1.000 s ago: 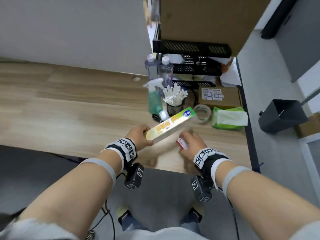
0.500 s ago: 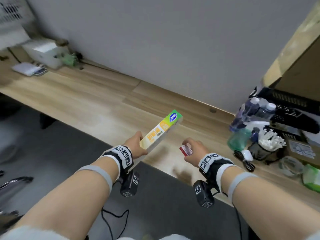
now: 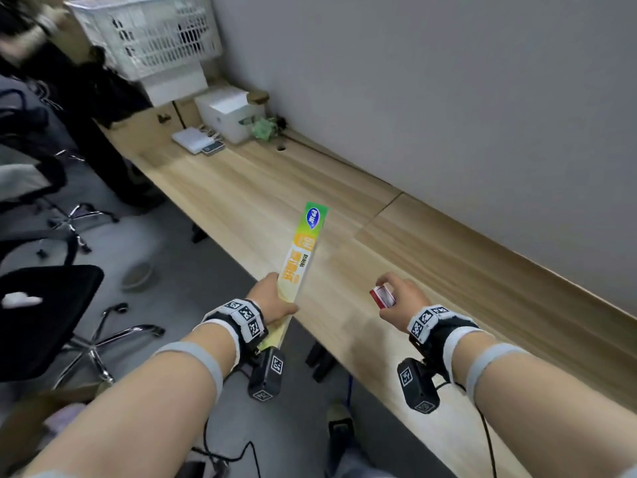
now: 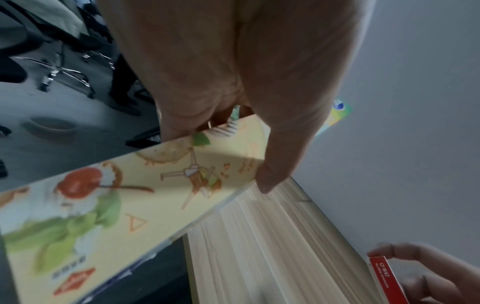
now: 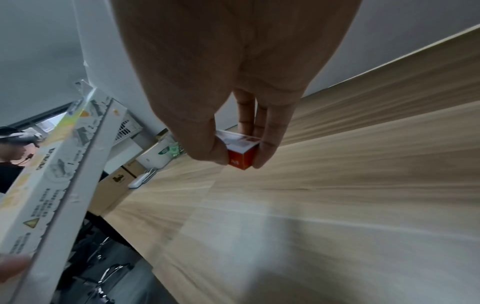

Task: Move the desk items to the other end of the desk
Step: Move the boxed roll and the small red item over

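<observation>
My left hand (image 3: 272, 301) grips a long yellow and green box (image 3: 301, 251) by its near end, above the front edge of the long wooden desk (image 3: 431, 263). In the left wrist view the long box (image 4: 109, 205) shows printed food pictures, with my thumb and fingers curled round it. My right hand (image 3: 400, 301) pinches a small red and white box (image 3: 382, 296) between thumb and fingers, held above the desk. The right wrist view shows the small box (image 5: 240, 151) between the thumb and fingertips, and the long box (image 5: 52, 181) at the left.
At the far end of the desk stand a white appliance (image 3: 229, 113), a flat white device (image 3: 193, 139), a cardboard box (image 3: 151, 127) and a white basket (image 3: 148, 32). Office chairs (image 3: 44, 315) crowd the floor at the left. A person (image 5: 10, 158) stands beyond them.
The head view has swung left from the cluttered right end, which has left the frame, to the desk's far end. Both hands keep hold of their boxes and have moved left along the desk.
</observation>
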